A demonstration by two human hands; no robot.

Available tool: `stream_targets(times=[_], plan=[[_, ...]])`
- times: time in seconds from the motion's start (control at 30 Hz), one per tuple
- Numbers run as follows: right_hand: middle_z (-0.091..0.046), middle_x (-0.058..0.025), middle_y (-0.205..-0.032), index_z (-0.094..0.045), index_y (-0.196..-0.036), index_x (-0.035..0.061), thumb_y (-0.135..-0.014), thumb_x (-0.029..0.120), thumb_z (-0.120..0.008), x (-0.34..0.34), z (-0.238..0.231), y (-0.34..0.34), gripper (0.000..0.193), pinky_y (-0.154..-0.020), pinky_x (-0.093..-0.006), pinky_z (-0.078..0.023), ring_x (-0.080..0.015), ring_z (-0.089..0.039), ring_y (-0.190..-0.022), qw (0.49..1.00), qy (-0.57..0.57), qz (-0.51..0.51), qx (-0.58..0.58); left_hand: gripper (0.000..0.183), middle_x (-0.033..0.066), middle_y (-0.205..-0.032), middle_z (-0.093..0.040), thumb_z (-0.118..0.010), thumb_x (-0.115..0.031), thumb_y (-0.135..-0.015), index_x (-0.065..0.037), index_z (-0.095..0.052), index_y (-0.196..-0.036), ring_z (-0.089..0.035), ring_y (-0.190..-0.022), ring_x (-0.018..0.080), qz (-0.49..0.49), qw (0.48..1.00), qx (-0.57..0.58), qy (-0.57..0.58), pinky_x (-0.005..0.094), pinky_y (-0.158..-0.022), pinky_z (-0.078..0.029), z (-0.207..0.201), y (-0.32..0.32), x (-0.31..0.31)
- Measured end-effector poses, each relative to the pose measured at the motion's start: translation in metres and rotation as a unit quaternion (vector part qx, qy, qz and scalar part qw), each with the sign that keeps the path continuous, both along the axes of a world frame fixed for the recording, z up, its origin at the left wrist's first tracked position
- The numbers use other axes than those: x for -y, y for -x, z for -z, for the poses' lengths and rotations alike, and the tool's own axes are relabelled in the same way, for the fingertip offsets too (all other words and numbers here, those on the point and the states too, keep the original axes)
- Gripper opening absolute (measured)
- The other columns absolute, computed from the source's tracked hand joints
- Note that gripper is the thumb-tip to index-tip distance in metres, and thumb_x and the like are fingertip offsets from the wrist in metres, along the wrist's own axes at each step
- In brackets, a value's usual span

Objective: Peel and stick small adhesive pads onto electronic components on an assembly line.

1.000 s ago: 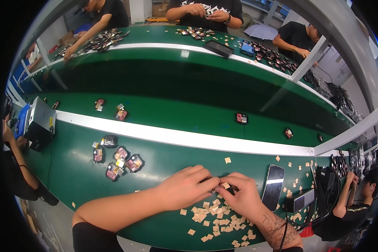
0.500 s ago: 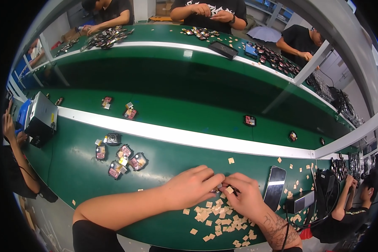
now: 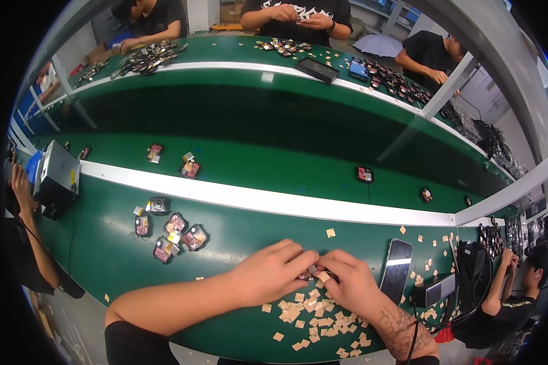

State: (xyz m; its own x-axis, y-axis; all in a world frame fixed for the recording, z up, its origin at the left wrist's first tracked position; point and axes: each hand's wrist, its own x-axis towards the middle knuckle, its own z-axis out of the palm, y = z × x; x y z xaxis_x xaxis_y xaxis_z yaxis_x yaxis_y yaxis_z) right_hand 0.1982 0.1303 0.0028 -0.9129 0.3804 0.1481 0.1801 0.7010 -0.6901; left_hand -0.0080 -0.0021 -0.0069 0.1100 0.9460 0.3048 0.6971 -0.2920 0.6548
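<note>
Right in front of me, two bare forearms reach in over a smooth green bench [image 3: 106,243], sleeves dark, the right forearm carrying line tattoos. Both hands meet close to the near edge, knuckles up, fingers curled inward. The left hand [image 3: 279,272] pinches one small device [image 3: 305,275], mostly hidden by the fingers, so it sits between the two hands, just above the bench. The right hand [image 3: 351,281] is bent in against it, its thumb and forefinger drawn near each other; one tan square [image 3: 323,276] shows at those fingertips, though I can't tell whether they grip it or the device.

Below the hands lie dozens of loose tan squares [image 3: 292,314], flat, thin and matte, overlapping too much to count. One lone square [image 3: 330,233] rests apart, beyond the hands. Off to the left I count five palm-shaped units [image 3: 195,236] in a loose cluster, rounded dark shells, most showing reddish boards. Past the straight white rail [image 3: 256,198], five more units [image 3: 364,174] are clearly spread along the green strip [image 3: 274,173], with smaller dark pieces at its far left.

To the right lies one phone [image 3: 397,271], glossy and dark, near one boxy grey-and-black gadget [image 3: 435,291] with rounded corners. Three people work across the way.
</note>
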Motion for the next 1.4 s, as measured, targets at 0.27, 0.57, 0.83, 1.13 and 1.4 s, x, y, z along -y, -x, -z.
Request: stream_targets(times=[0.27,0.57,0.83,1.13,1.4], plan=[[-0.073,-0.0137,-0.095,-0.075,-0.106,0.0001,-0.089,-0.001,-0.076,0.015,-0.01,0.007,0.017,-0.067,-0.0376,-0.058,-0.0311,-0.072,-0.076,0.998,0.015,0.062,0.018,0.05,0.012,-0.106,-0.064,-0.087,-0.019,-0.086,-0.006,-0.062,-0.127,-0.066,-0.101,0.035,-0.013,1.0,-0.004,-0.008,0.0442,-0.088,-0.058,0.001,-0.004,0.001],[-0.07,-0.0131,-0.088,-0.077,-0.1,0.0016,-0.087,0.001,-0.076,0.019,-0.017,0.014,0.013,-0.066,-0.0414,-0.057,-0.0342,-0.069,-0.073,0.995,0.005,0.086,0.039,0.052,0.0122,-0.104,-0.065,-0.088,-0.018,-0.083,-0.006,-0.063,-0.128,-0.067,-0.098,0.0346,-0.033,0.999,-0.011,-0.007,0.0438,-0.086,-0.058,-0.004,-0.006,0.002],[-0.067,-0.0107,-0.104,-0.073,-0.112,0.0041,-0.09,0.004,-0.074,0.013,-0.004,0.01,0.022,-0.071,-0.0447,-0.061,-0.0373,-0.072,-0.08,0.996,-0.009,0.084,0.013,0.055,0.013,-0.104,-0.066,-0.091,-0.019,-0.082,-0.005,-0.063,-0.127,-0.066,-0.096,0.0347,-0.039,0.999,-0.029,0.002,0.0441,-0.085,-0.057,-0.01,-0.011,0.002],[-0.071,-0.0131,-0.1,-0.071,-0.114,0.0046,-0.093,0.007,-0.076,-0.001,-0.011,0.007,0.022,-0.071,-0.0419,-0.056,-0.034,-0.072,-0.081,0.992,0.109,0.056,0.022,0.049,0.0111,-0.104,-0.067,-0.088,-0.015,-0.085,-0.005,-0.065,-0.127,-0.067,-0.096,0.0337,-0.03,0.999,-0.031,-0.022,0.0436,-0.084,-0.058,-0.013,-0.013,0.002],[-0.072,-0.0139,-0.092,-0.071,-0.108,0.0007,-0.09,0.002,-0.078,-0.004,0.011,-0.003,0.02,-0.068,-0.0362,-0.055,-0.0302,-0.071,-0.076,0.973,0.196,0.087,-0.09,0.019,0.0175,-0.107,-0.074,-0.07,-0.007,-0.101,-0.004,-0.066,-0.119,-0.078,-0.09,0.03,-0.045,0.975,0.175,0.133,0.0394,-0.077,-0.06,-0.036,-0.019,-0.017]])
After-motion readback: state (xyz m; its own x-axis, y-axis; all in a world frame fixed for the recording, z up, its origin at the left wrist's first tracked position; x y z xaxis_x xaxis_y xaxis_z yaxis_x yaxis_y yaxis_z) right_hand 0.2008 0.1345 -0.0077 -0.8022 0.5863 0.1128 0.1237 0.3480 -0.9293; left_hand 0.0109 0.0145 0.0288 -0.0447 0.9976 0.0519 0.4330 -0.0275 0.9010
